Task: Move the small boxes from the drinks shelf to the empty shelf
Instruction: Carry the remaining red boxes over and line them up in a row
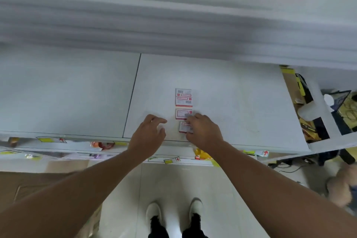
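Fingers (190, 121) of right hand (204, 131) curling narrow over nearest small box (184, 127), touching its right edge, grip not clearly closing. Left hand (148, 133) hovering just at 9 o'clock, fingers spreading loosely, holding nothing. Lying at 12 o'clock in a row on white shelf (231, 102): middle box (182, 113), then far box (183, 97).

light: bright, even, soft shadows | blur: upper shelf (173, 21) smeared, perhaps motion | edges: wide-angle bowed
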Tool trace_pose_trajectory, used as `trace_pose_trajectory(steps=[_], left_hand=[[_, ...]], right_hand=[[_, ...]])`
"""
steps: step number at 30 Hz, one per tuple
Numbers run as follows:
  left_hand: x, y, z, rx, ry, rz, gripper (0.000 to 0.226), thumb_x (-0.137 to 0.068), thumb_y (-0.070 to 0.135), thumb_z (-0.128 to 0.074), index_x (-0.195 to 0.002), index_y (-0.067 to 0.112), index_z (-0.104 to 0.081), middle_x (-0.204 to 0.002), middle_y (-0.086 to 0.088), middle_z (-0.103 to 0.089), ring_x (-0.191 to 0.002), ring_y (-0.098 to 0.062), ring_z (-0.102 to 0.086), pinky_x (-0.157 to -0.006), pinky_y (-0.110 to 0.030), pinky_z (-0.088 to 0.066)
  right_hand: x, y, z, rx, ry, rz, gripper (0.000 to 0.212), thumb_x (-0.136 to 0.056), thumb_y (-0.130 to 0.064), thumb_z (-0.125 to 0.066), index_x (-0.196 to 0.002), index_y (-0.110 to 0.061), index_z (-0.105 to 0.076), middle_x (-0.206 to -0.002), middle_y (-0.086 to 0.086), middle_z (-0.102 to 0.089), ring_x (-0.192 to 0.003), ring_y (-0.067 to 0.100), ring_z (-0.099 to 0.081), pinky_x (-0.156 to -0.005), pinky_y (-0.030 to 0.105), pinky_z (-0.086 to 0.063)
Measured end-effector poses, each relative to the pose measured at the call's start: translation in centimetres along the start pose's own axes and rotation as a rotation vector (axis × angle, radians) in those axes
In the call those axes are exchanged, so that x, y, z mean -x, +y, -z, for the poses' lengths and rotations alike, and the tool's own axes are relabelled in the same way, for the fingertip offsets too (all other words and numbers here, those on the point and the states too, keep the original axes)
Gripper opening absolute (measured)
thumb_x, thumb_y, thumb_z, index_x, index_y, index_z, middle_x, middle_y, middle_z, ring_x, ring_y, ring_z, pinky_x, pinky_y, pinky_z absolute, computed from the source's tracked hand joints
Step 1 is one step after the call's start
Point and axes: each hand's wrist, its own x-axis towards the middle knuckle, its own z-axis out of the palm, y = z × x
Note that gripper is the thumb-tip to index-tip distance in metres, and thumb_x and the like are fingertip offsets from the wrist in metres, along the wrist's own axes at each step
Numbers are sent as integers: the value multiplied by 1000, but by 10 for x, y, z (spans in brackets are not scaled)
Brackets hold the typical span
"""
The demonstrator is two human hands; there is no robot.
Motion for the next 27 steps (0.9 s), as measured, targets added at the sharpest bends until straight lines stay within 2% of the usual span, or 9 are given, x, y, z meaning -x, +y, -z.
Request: trace_pose_trajectory(steps=[4,10,14,17,20,22,25,26,27], left_hand=[[17,-8,-10,91,21,-19,30,-103,18,-61,-130,29,-68,-128,12,-52,-91,-7,-68,-88,-35,-61],[31,1,-17,148,98,-12,30,-103,16,-63,-130,29,-68,-127,14,-55,-96,-7,-66,-88,-34,-62],[33,22,-24,199,114,47,34,-103,18,-62,-135,29,-66,-131,15,-56,-109,-8,-63,-97,-39,-60],[27,47,-30,338,128,174,46,-105,21,-62,-151,24,-56,-146,7,-57,-131,-12,-56,-116,-43,-50],[20,67,-43,516,107,185,46,-107,32,-59,-152,32,-51,-151,10,-56,-139,-5,-52,-122,-40,-43],[18,78,-49,676,82,173,44,-110,31,-49,-154,33,-49,-152,15,-57,-141,0,-51,-123,-36,-41],[16,89,-55,884,88,245,44,-117,29,-40,-161,31,-43,-158,26,-49,-139,21,-43,-125,-22,-34],[14,92,-55,930,102,283,48,-117,35,-39,-164,30,-39,-161,26,-45,-140,21,-41,-128,-27,-31],[12,96,-55,968,104,302,52,-116,42,-38,-166,29,-38,-164,20,-46,-144,13,-44,-129,-34,-32]], right_hand=[[-4,-4,-17,57,72,-3,55,-91,-34,-65,-143,-23,-54,-139,0,-53,-122,25,-52,-82,44,-59],[8,2,-22,-79,209,1,48,-95,-37,-67,-140,-24,-57,-136,0,-52,-121,24,-53,-84,45,-62],[27,11,-21,-451,356,-145,28,-100,-36,-66,-124,-23,-65,-121,-3,-61,-108,19,-62,-91,44,-58],[38,8,-22,-740,329,-254,36,-101,-37,-61,-133,-21,-63,-125,-4,-65,-110,15,-65,-100,48,-56],[41,-2,-30,-890,309,-227,34,-103,-36,-53,-135,-31,-61,-128,-13,-68,-117,10,-66,-104,46,-55],[37,-10,-30,-961,300,-196,34,-107,-35,-48,-139,-34,-59,-131,-17,-68,-123,5,-64,-108,40,-52],[29,-23,-32,-1148,282,-205,35,-115,-26,-40,-147,-30,-54,-138,-23,-63,-128,-12,-55,-110,16,-42],[26,-27,-31,-1223,278,-225,39,-115,-24,-38,-151,-28,-52,-143,-20,-62,-131,-11,-54,-113,16,-40],[22,-29,-31,-1281,283,-242,43,-115,-25,-37,-156,-26,-48,-148,-15,-61,-135,-5,-54,-117,22,-41]])
